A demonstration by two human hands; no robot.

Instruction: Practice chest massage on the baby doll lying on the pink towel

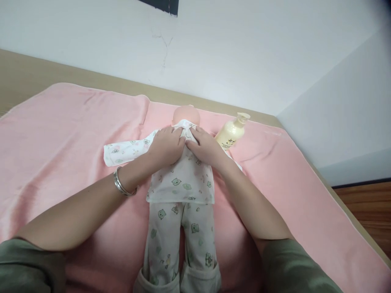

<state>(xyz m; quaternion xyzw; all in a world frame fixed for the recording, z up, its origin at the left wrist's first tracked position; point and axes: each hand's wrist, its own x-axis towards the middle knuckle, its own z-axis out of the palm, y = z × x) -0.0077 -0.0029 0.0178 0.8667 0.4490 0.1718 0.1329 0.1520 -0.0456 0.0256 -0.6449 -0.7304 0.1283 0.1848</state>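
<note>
Both hands (left (pixel 166 144), right (pixel 207 148)) atop doll (pixel 183 183)

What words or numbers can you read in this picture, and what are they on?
Cream bottle: dark print on its label, too small and blurred to read.
Doll's top, gripped at the collar by the left hand and right hand: only little animal pictures, no words.
Doll's trousers: the same animal pictures, no words.
Nothing else shows any writing.
</note>
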